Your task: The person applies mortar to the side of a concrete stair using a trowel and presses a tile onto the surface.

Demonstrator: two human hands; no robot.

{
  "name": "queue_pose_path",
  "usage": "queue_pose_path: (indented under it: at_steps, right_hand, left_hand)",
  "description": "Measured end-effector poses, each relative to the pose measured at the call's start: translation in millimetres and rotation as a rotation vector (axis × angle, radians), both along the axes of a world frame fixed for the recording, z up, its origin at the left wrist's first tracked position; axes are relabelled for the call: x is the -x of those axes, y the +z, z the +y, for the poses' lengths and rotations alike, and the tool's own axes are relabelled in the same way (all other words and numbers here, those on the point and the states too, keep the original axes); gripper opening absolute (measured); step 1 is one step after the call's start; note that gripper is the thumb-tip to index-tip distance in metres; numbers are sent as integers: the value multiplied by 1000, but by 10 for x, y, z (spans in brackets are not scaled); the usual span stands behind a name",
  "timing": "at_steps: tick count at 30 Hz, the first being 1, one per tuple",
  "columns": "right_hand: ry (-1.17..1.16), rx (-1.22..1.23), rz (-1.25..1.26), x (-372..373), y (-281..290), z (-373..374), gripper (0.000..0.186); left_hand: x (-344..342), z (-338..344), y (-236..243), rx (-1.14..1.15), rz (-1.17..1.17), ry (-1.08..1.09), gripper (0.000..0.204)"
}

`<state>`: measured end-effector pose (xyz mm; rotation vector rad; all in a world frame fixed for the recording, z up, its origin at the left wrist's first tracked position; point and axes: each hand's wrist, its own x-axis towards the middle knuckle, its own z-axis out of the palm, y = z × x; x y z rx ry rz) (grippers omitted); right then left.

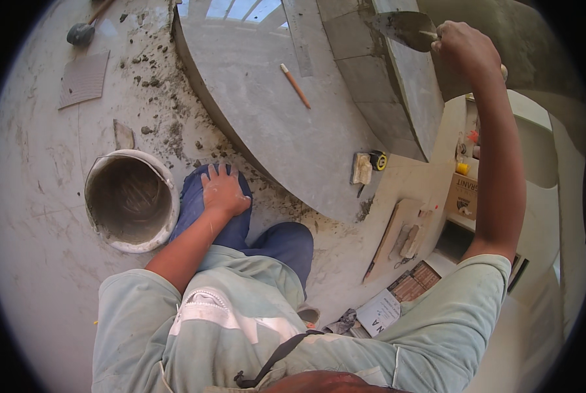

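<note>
A worker's R hand, fingers wrapped round the handle, holds a trowel at the far R side of a curved grey slab, over the upper edge of the tiled wall there; whether blade meets wall, can't tell. L hand lies spread on a blue-trousered knee, just off slab's near L edge, gripping nothing.

Work looks well along: wall's slab-facing side is clad in grey tile, but a rough mortar line along its upper edge looks unfin. Bucket, L of slab, shows grey smears inside, approx. used up. Crumbs litter floor by slab's L edge, prob. left to clear.

Trowel's long axis runs roughly L–R, tip pointing L & slightly away, toward slab; handle end R, away from slab.
</note>
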<state>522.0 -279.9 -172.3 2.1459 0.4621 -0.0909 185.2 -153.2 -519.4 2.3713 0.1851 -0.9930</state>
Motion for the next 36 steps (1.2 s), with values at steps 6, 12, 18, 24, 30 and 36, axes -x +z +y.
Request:
queue_pose_path:
  at_steps: [6,12,18,24,30,36]
  right_hand:
    - [-46,-61,-69,-62,71,396,24]
    - [-204,44,-9,139,82,309,25]
    - [-124,44,92,355,-33,-260,22]
    - [-69,111,67,311,-39,-176,17]
    - [-102,59,-41,53,74,244,22]
    - [15,-50,-62,-389,-57,310,23]
  left_hand:
    - [-13,-16,-11,2,-17,-25,94]
    - [-22,-60,-51,-12,-6,-54,94]
    - [-10,-47,-46,-28,-12,-35,95]
    - [20,-77,-64,-44,-35,-48,96]
    - [-3,-124,-77,-39,-50,-64,95]
    - [32,-93,-89,-66,-66,-32,94]
